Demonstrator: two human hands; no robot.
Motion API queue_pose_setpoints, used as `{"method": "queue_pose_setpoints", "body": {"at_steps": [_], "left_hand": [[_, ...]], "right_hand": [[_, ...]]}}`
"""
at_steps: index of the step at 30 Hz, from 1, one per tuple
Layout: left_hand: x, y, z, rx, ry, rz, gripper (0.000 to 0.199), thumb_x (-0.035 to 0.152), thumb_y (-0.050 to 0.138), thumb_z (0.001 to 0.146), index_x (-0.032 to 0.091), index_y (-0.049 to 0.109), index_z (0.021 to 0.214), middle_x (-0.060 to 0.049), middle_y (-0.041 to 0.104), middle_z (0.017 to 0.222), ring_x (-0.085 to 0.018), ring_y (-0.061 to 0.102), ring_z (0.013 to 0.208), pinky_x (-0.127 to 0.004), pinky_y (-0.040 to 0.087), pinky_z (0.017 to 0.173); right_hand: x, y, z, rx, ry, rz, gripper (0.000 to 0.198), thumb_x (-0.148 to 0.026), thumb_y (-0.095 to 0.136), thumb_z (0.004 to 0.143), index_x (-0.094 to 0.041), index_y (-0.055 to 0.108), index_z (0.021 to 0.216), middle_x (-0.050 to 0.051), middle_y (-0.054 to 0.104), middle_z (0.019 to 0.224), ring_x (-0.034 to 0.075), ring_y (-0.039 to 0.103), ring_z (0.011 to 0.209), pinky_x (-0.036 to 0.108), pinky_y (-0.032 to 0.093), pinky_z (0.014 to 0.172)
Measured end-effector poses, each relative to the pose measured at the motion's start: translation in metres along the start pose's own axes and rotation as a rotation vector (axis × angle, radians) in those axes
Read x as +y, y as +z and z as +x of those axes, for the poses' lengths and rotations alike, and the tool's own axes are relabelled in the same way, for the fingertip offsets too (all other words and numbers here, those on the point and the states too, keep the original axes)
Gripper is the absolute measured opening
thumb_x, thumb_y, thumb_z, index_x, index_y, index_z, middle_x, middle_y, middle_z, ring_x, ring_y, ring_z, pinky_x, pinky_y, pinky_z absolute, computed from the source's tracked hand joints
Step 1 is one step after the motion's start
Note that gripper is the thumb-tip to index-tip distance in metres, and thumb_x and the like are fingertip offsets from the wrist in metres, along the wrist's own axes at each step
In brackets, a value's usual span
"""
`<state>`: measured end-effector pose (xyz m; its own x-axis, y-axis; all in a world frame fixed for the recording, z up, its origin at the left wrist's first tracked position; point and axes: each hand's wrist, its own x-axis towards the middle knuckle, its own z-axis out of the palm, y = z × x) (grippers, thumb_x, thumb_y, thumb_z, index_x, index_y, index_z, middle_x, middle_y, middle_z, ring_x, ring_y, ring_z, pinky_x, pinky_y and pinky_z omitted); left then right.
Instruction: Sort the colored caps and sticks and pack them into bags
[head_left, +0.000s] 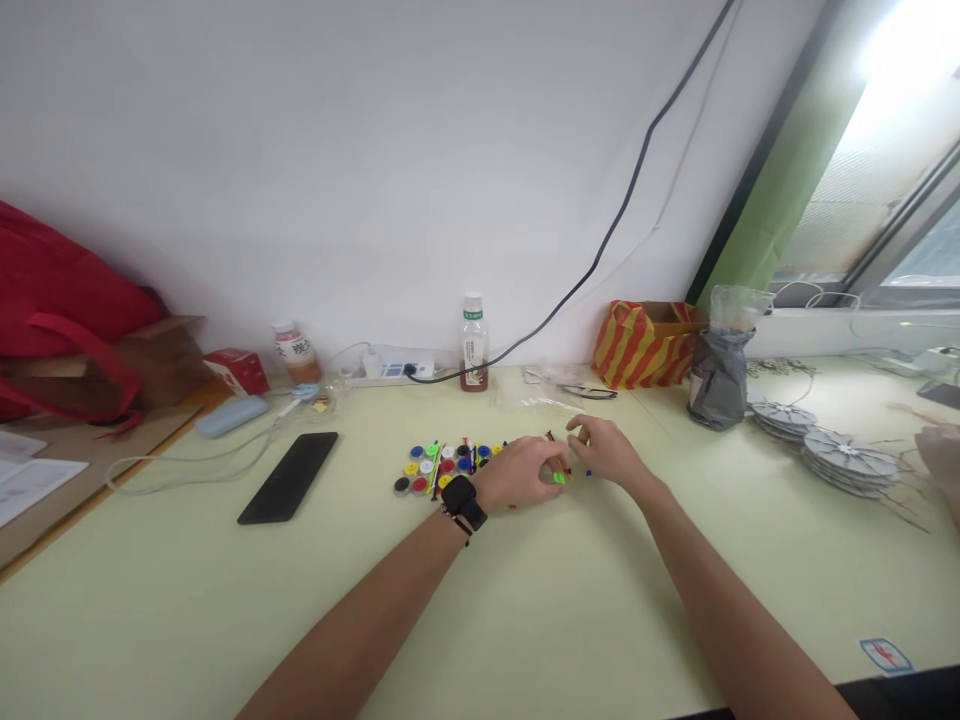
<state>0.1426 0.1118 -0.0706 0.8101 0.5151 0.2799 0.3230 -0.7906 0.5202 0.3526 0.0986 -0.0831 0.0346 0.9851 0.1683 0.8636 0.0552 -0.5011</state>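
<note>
My left hand [523, 472], with a black watch [463, 500] on its wrist, lies low over the table. Its fingers are curled round a small bright green piece [559, 479] at the fingertips. Close by on the right is my right hand [604, 450], its bent fingers a little apart and holding nothing I can see. A small dark red piece [550, 436] and a tiny blue piece [589, 473] are near its fingertips. Left of my left hand are rows of small round pieces [448, 467] in several colours, with thin coloured sticks [434, 474] among them. My left hand hides some of these.
A black flat slab [288, 478] lies to the left. Along the wall stand a bottle [473, 345], a power strip [397, 372] with a black cable, and a striped bag [643, 345]. Stacked grey discs [850, 458] are at right, beside another person's hand [941, 455].
</note>
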Motion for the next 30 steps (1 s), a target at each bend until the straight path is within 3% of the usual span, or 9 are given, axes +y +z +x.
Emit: {"method": "queue_pose_setpoints", "body": {"at_steps": [5,10,16,24,27,30], "left_hand": [[-0.007,0.002,0.000,-0.029,0.023,0.085,0.009,0.025,0.072,0.084,0.025,0.077,0.093,-0.005,0.076,0.104,-0.027,0.061,0.113,-0.037,0.046,0.097],[-0.013,-0.007,0.000,-0.004,-0.001,0.183,0.015,0.029,0.071,0.087,0.025,0.076,0.100,-0.005,0.075,0.111,-0.028,0.059,0.112,-0.040,0.045,0.097],[-0.020,-0.024,-0.006,-0.038,-0.058,0.220,0.039,0.038,0.079,0.078,0.026,0.071,0.115,-0.005,0.073,0.112,-0.029,0.061,0.109,-0.039,0.046,0.096],[-0.025,-0.027,-0.008,-0.026,-0.092,0.210,0.038,0.041,0.077,0.082,0.025,0.072,0.117,-0.006,0.074,0.111,-0.029,0.062,0.109,-0.037,0.046,0.094],[-0.022,-0.022,-0.006,-0.006,-0.051,0.210,0.041,0.045,0.075,0.084,0.026,0.071,0.120,-0.006,0.072,0.116,-0.028,0.061,0.109,-0.037,0.045,0.096],[-0.018,-0.014,-0.003,-0.010,-0.028,0.236,0.027,0.041,0.071,0.089,0.027,0.075,0.111,-0.005,0.072,0.116,-0.028,0.060,0.109,-0.039,0.044,0.097]], "right_hand": [[0.008,-0.004,0.000,-0.023,0.007,-0.111,0.020,-0.032,0.058,0.090,-0.025,0.069,0.105,0.003,0.075,0.089,0.020,0.066,0.084,0.028,0.040,0.069],[0.027,-0.016,0.004,0.025,0.081,-0.217,0.019,-0.030,0.060,0.089,-0.022,0.068,0.104,0.007,0.073,0.102,0.023,0.064,0.093,0.031,0.038,0.070],[0.047,-0.019,0.003,-0.037,0.112,-0.263,0.010,-0.031,0.067,0.085,-0.023,0.069,0.090,0.006,0.073,0.093,0.021,0.064,0.085,0.029,0.036,0.064],[0.054,-0.026,0.001,-0.083,0.124,-0.273,0.014,-0.034,0.065,0.087,-0.021,0.069,0.082,0.007,0.073,0.090,0.021,0.065,0.079,0.029,0.038,0.062],[0.055,-0.028,0.001,-0.098,0.122,-0.275,0.005,-0.023,0.066,0.083,-0.021,0.068,0.080,0.007,0.073,0.089,0.020,0.065,0.079,0.028,0.038,0.063],[0.056,-0.027,0.002,-0.089,0.142,-0.288,0.006,-0.018,0.062,0.084,-0.021,0.067,0.082,0.007,0.072,0.092,0.021,0.065,0.083,0.028,0.038,0.065]]}}
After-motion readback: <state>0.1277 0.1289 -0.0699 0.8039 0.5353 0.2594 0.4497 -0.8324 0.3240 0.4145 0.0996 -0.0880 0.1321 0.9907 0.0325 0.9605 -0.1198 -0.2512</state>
